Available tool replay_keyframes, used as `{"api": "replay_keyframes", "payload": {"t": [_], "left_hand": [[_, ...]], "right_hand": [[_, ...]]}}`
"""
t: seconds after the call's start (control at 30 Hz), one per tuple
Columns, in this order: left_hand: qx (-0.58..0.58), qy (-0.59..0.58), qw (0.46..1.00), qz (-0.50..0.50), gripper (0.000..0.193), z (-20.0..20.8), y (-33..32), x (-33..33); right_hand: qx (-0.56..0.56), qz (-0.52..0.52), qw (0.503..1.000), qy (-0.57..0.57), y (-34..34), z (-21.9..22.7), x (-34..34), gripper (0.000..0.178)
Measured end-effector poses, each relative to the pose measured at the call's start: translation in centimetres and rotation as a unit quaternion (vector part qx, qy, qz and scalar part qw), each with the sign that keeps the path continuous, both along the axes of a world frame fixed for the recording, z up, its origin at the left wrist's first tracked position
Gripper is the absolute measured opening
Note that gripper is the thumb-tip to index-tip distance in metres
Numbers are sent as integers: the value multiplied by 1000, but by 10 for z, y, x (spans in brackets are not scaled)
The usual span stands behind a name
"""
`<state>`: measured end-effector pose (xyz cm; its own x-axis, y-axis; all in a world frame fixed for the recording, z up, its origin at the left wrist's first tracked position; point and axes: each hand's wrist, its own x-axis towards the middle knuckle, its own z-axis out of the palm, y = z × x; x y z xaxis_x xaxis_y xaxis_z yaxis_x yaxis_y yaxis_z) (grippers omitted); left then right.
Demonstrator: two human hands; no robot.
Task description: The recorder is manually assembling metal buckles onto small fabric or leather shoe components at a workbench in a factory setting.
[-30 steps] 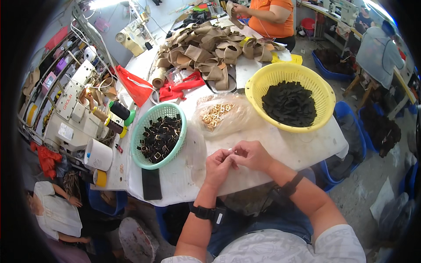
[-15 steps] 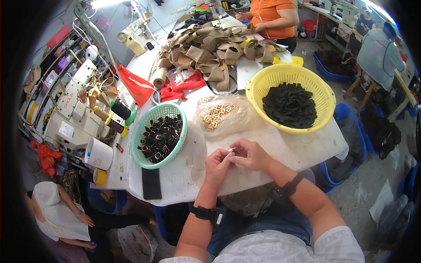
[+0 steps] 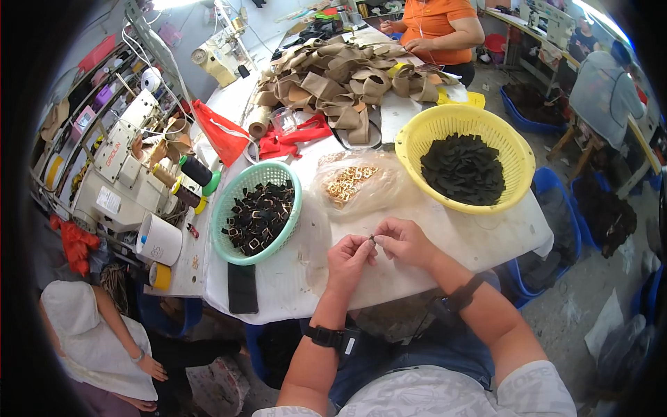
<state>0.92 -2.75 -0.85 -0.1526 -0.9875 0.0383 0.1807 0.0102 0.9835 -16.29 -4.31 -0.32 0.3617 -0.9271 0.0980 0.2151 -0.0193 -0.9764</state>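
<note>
Near the table's front edge, my left hand (image 3: 349, 261) and my right hand (image 3: 405, 243) meet fingertip to fingertip. Between them they pinch a small black strip (image 3: 372, 238), mostly covered by the fingers; whether a metal ring is on it I cannot make out. Just beyond lies a clear plastic bag (image 3: 356, 203) of gold square rings (image 3: 349, 183). To its left, a mint-green basket (image 3: 292, 226) holds black strips threaded with gold rings (image 3: 258, 217). A yellow basket (image 3: 410, 156) with plain black strips (image 3: 464, 170) stands on the right.
A black phone (image 3: 242, 288) lies by the green basket. Tan strap pieces (image 3: 326, 83) are heaped farther back, beside red cloth (image 3: 295, 136). Sewing machine (image 3: 121, 167) and thread spools (image 3: 198, 172) stand left. People sit at left, back and right; blue tubs (image 3: 556, 229) stand beside the table.
My hands stay together, with the fingers slightly shifted around the small strip. The whole view has moved a little. At left, the person in white has leaned slightly.
</note>
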Motion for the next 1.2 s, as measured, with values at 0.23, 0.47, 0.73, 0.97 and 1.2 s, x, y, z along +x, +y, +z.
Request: {"api": "replay_keyframes", "payload": {"t": [0.23,0.47,0.73,0.97,1.2], "left_hand": [[-3,-11,1000,6,12,7,2,-5],[2,-8,1000,-8,15,1,1,0],[-3,-11,1000,-12,13,0,1,-2],[-21,0,1000,5,11,-5,-1,-3],[-32,-13,999,0,9,-2,-1,-2]], "right_hand": [[-23,-40,997,60,-2,-6,0,6],[7,-59,998,31,-1,-1,0,7],[-132,-91,976,145,3,-2,5,6],[-100,-81,985,111,4,-2,4,6],[52,43,998,-18,-5,6,-6,10]]}}
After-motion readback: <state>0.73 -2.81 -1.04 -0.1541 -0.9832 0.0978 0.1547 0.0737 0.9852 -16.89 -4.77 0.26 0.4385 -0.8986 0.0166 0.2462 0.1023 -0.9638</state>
